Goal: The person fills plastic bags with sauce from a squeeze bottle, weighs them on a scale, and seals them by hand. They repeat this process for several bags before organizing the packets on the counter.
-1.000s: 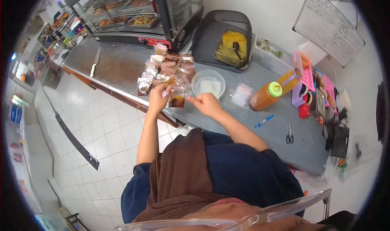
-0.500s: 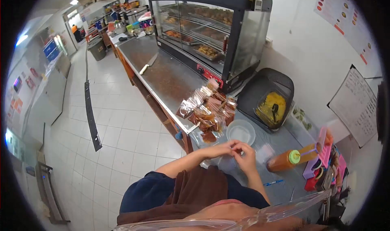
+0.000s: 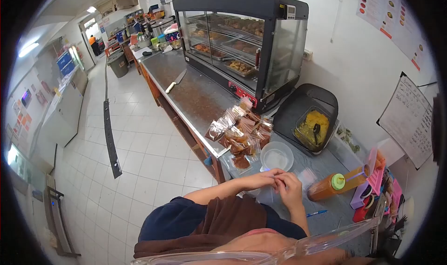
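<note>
My left hand [image 3: 261,179] and my right hand [image 3: 289,187] meet at the fingertips over the metal table [image 3: 242,176], both with fingers pinched together. What they pinch is too small to make out. Just beyond them stands a round translucent plastic tub [image 3: 276,156]. A heap of small clear bags with brown sauce [image 3: 242,132] lies to the left of the tub. Right of my right hand are a sauce bottle with a green cap [image 3: 326,186] and some clear plastic [image 3: 307,175]. A blue pen [image 3: 317,213] lies nearer my body.
A glass food warmer [image 3: 242,41] stands behind the bags, with a knife [image 3: 175,81] to its left. A black pan holding yellow food [image 3: 311,129] is at the back right. Pink and purple baskets [image 3: 370,190] sit at the right. A distant person [image 3: 94,45] is near the doorway.
The camera view has shifted slightly, so the warmer and bags appear a little lower. My hands remain together at the fingertips and appear slightly further right.
</note>
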### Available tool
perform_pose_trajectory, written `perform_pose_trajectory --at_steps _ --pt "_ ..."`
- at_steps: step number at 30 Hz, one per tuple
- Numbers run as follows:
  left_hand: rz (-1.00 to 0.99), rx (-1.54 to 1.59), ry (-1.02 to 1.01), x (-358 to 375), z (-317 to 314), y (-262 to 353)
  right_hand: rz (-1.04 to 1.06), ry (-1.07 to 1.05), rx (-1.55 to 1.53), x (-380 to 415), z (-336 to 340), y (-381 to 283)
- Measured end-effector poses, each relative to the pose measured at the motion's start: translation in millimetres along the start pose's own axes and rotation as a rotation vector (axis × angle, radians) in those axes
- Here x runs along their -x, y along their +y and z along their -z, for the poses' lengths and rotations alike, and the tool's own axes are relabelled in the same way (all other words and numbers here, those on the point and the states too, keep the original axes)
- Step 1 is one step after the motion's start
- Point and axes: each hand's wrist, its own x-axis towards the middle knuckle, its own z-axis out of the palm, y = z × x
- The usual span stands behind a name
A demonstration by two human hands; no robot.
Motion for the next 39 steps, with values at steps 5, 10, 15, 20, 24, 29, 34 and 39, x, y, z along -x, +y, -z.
perform_pose_trajectory --at_steps 5,10,15,20,24,29,34,39 --pt "-0.551 -0.878 0.615 -5 -8 -5 -0.073 0.163 0.127 7 12 8" --pt "-0.6 -1.201 0.603 1 -39 23 -0.296 0.128 -0.109 19 19 4" --pt "-0.541 -1.167 0.461 -4 -38 13 -0.452 0.193 -0.543 33 1 19" --pt "-0.532 -1.512 0.468 3 -46 18 -0.364 0.146 -0.188 36 2 9" --pt "-0.476 -1.502 0.601 2 -40 19 -0.42 0.145 0.132 31 10 8" --pt "-0.444 -1.422 0.553 -1 -53 14 0.002 0.178 0.344 41 4 17" --pt "-0.613 -1.322 0.266 -15 -60 18 -0.199 0.199 0.379 49 20 10" --pt "-0.531 -1.365 0.164 -22 -52 3 -0.24 0.383 0.26 78 24 32"
